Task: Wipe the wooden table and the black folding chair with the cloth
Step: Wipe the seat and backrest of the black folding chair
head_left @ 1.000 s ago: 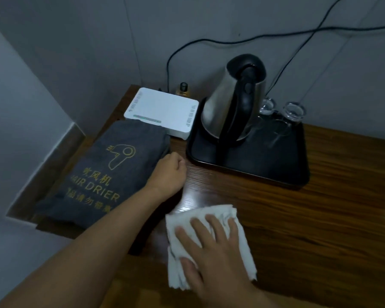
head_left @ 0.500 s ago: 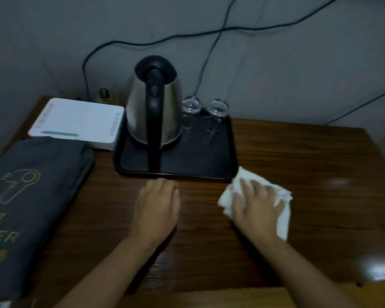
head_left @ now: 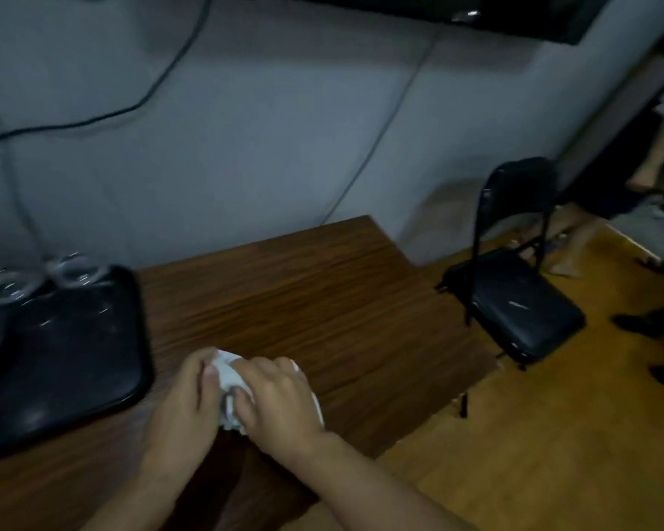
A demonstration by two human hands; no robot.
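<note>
— Both hands on the cloth [head_left: 229, 381]?
— Yes: white, bunched up, lying on the wooden table [head_left: 322, 300] near its front edge. Left hand [head_left: 186, 406] curled against one side, fingers gripping; right hand [head_left: 280, 400] closed over the other side, pressing down.
— And around?
— Black tray [head_left: 66, 362] with two glasses [head_left: 35, 277] just left of the hands. Black folding chair [head_left: 514, 285] well apart, right of the table, unfolded on the floor near the wall.

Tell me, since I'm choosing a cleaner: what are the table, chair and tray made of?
Table: wood or wood-look laminate, brown grain, slight sheen. Chair: black tubular frame, probably metal, with padded, likely vinyl seat showing glints. Tray: black, smooth, probably plastic.
</note>
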